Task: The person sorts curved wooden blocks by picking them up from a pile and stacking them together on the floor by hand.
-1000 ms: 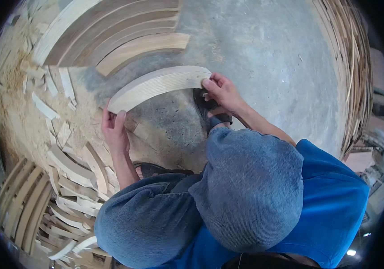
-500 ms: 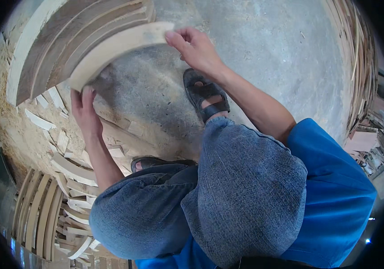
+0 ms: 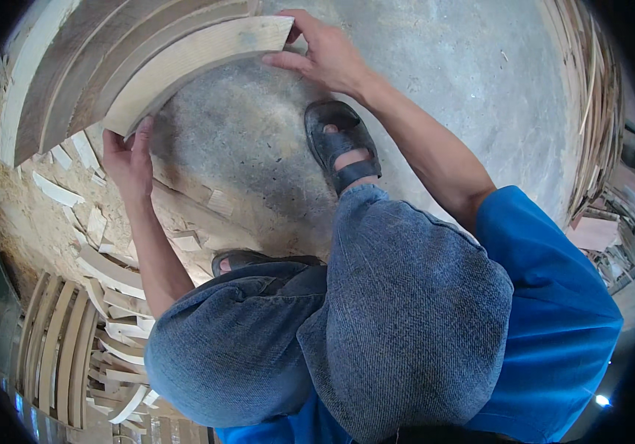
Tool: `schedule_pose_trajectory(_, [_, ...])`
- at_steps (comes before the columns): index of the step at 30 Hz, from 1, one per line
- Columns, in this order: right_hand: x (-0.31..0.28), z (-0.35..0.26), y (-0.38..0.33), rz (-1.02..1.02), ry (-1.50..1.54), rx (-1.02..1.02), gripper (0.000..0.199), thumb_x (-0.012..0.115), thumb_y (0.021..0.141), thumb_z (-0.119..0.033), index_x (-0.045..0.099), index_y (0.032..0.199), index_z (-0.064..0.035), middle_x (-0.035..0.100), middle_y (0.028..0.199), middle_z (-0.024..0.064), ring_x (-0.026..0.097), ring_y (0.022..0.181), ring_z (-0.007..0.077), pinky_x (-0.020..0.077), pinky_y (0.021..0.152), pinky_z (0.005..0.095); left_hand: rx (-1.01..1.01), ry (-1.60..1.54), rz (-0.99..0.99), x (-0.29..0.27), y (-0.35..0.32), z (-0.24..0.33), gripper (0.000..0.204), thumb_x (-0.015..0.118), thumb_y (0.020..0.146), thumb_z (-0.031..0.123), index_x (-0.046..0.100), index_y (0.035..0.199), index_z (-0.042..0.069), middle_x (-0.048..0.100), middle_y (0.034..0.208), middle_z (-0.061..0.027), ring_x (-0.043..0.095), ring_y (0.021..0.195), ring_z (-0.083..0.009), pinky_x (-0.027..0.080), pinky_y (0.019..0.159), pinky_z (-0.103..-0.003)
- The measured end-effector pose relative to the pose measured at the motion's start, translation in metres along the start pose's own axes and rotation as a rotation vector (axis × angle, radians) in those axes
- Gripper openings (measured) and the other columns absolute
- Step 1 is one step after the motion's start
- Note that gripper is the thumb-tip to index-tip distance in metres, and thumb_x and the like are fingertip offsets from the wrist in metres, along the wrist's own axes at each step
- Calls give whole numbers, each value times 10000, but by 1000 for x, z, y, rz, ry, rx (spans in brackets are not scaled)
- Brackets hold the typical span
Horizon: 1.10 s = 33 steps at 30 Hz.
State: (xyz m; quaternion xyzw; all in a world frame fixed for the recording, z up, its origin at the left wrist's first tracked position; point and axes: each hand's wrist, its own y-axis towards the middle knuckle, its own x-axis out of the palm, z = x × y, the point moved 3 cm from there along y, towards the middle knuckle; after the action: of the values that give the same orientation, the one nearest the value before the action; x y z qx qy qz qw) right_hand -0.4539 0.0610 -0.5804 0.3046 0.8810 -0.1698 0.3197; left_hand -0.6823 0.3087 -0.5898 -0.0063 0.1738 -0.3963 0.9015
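A pale curved wooden piece (image 3: pixel 199 55) lies along the inner side of a stack of similar curved pieces (image 3: pixel 99 63) at the upper left. My left hand (image 3: pixel 132 159) grips its lower left end, with thumb and fingers on either side. At the other end my right hand (image 3: pixel 328 59) spans the squared tip, its thumb along the inner edge and its fingers at the far corner. How firmly the right fingers press is partly hidden.
Sawdust and wood offcuts (image 3: pixel 58 191) cover the floor at left. Several curved slats (image 3: pixel 54 348) stand in a row at lower left, beside a heap of curved scraps (image 3: pixel 121 348). Long thin strips (image 3: pixel 591 96) are piled along the right. My sandalled foot (image 3: pixel 343 148) rests on the concrete floor (image 3: pixel 436 96).
The curved piece has moved up and slightly left, in beside the stack, and both hands moved with it. My right hand has shifted from the top face to span the end.
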Motion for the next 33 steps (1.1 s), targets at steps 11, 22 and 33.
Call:
schedule_pose_trajectory(11, [-12,-5,5,-22,-53,-18,659,759,796,-440,528,1260,-33,669,1090,172,655,1022,327,527,868,416,148,143,50,0,-4,-4,415,732,866,59,547,1225,-38,631,1175,-120,612,1067,-182,473,939,-307])
schedule_pose_trajectory(22, [-3,-7,-30,17,373,81,644,591,924,-499,455,1418,-109,640,1169,210,646,1046,347,510,887,400,-121,-128,109,28,-33,26,476,627,942,118,456,1365,-21,545,1308,-131,520,1201,-203,401,1037,-352])
schedule_pose_trajectory(33, [6,-19,-26,0,389,178,457,529,982,-363,512,1319,-53,590,1209,207,580,1067,333,505,831,384,-196,-315,121,47,-31,34,528,588,941,106,394,1424,12,490,1360,-107,472,1241,-204,355,1080,-369])
